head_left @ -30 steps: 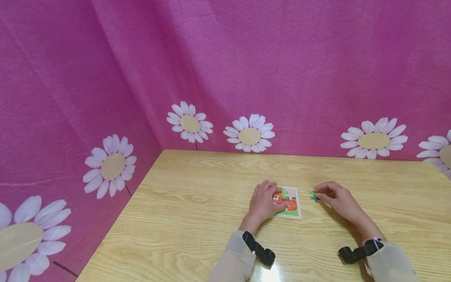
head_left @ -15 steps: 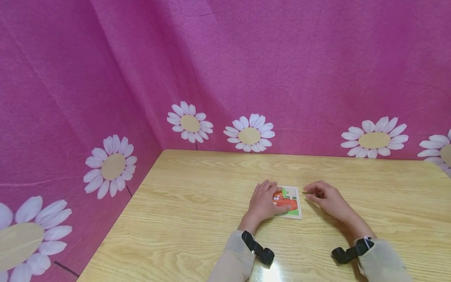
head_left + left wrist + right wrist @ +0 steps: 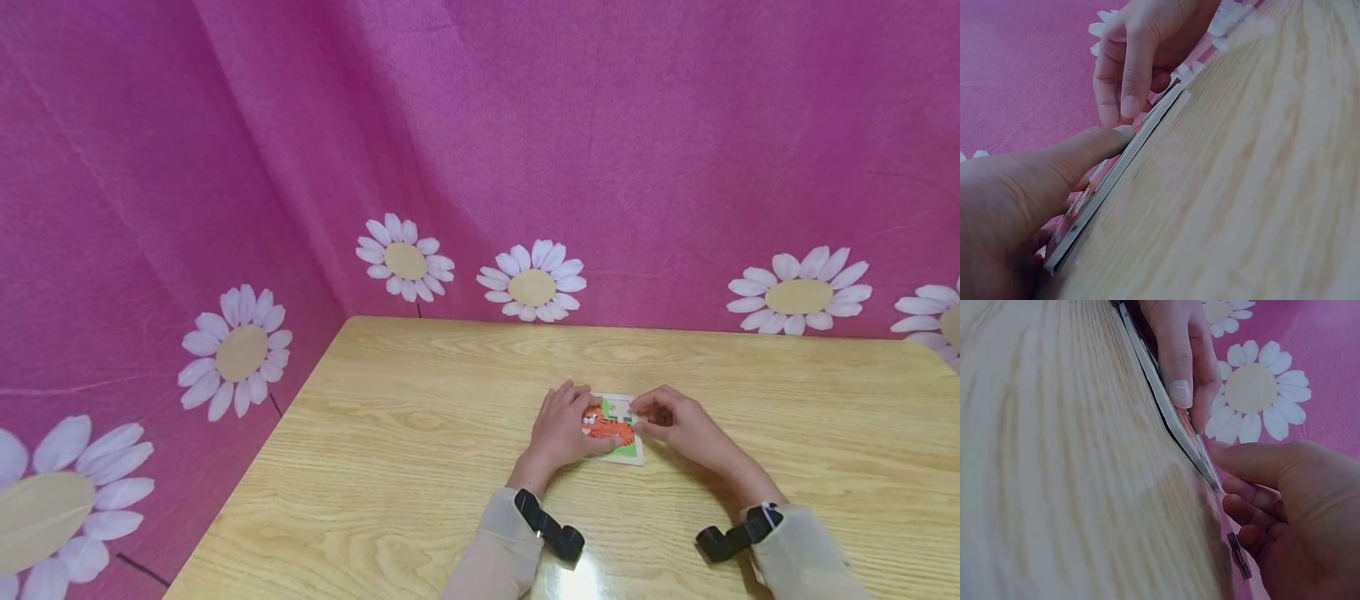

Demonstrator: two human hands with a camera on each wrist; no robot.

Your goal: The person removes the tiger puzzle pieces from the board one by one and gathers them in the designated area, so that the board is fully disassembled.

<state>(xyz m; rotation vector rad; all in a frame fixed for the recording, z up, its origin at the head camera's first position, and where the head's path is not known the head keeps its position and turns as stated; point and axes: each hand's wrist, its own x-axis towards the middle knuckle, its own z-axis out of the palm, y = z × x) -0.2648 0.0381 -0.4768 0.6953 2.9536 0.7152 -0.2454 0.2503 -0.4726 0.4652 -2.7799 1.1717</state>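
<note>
A small square jigsaw puzzle [image 3: 609,428] with an orange tiger on green lies in a pale frame; a pale gap shows at its upper right. My left hand [image 3: 561,425] rests over its left side, thumb across the picture. My right hand [image 3: 686,429] is bent at the frame's right edge, thumb and index tips close together there. In the right wrist view a thin dark piece [image 3: 1239,556], seen edge-on, shows below its curled lower fingers. The green puzzle piece seen earlier is hidden in the head view; I cannot tell whether the right fingertips pinch it.
The wooden table [image 3: 420,467] extends around both arms. A pink cloth [image 3: 645,150] with daisies hangs behind it and along the left side. Each wrist wears a black camera mount, one on the left [image 3: 551,531] and one on the right [image 3: 738,535].
My right hand has moved left from beside the green puzzle piece to the frame's right edge, and the piece has gone from sight in the head view. The left hand has stayed put.
</note>
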